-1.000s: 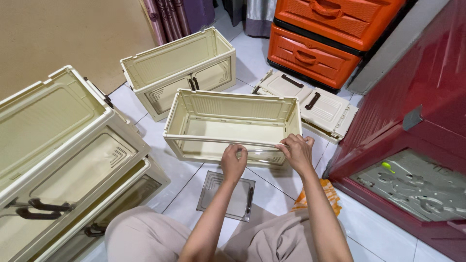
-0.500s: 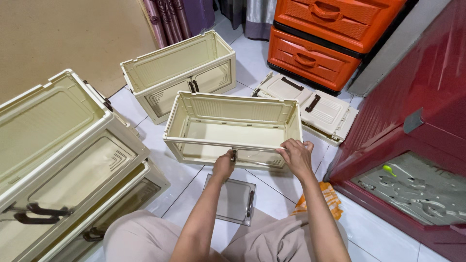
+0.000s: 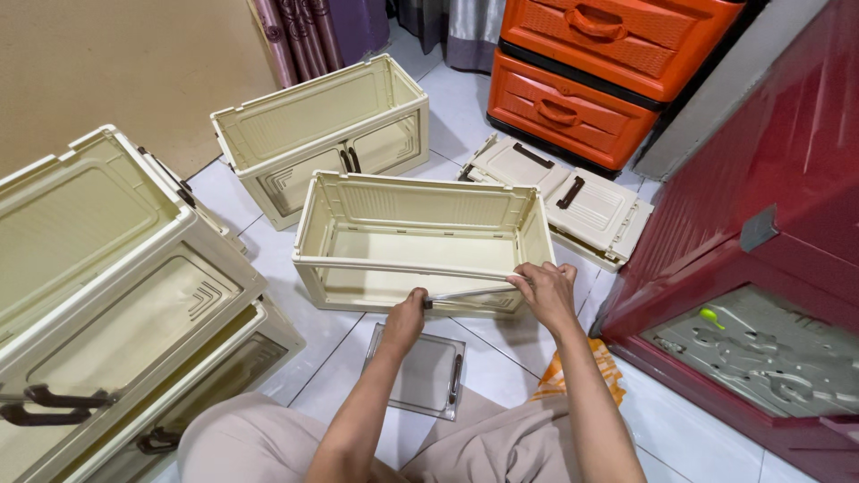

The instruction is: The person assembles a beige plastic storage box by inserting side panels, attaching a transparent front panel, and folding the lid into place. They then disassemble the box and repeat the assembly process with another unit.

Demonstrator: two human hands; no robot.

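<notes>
An open cream plastic crate (image 3: 420,234) sits on the white tiled floor in front of me. Across its near opening, just under the front rim, runs a thin grey rod (image 3: 470,293). My left hand (image 3: 407,315) grips the rod's left end. My right hand (image 3: 543,291) grips its right end beside the crate's front right corner. A clear door panel with a dark handle (image 3: 420,368) lies flat on the floor below my hands, between my knees.
Stacked cream crates (image 3: 116,295) stand close on my left. Another assembled crate (image 3: 327,134) is behind. A folded crate (image 3: 564,199) lies back right, orange drawers (image 3: 582,80) beyond it. A dark red cabinet (image 3: 761,250) walls the right. An orange packet (image 3: 582,374) lies by my right forearm.
My left hand dropped from the crate's front rim to just below it. A thin rod now spans between both hands. The right hand stayed at the front right corner.
</notes>
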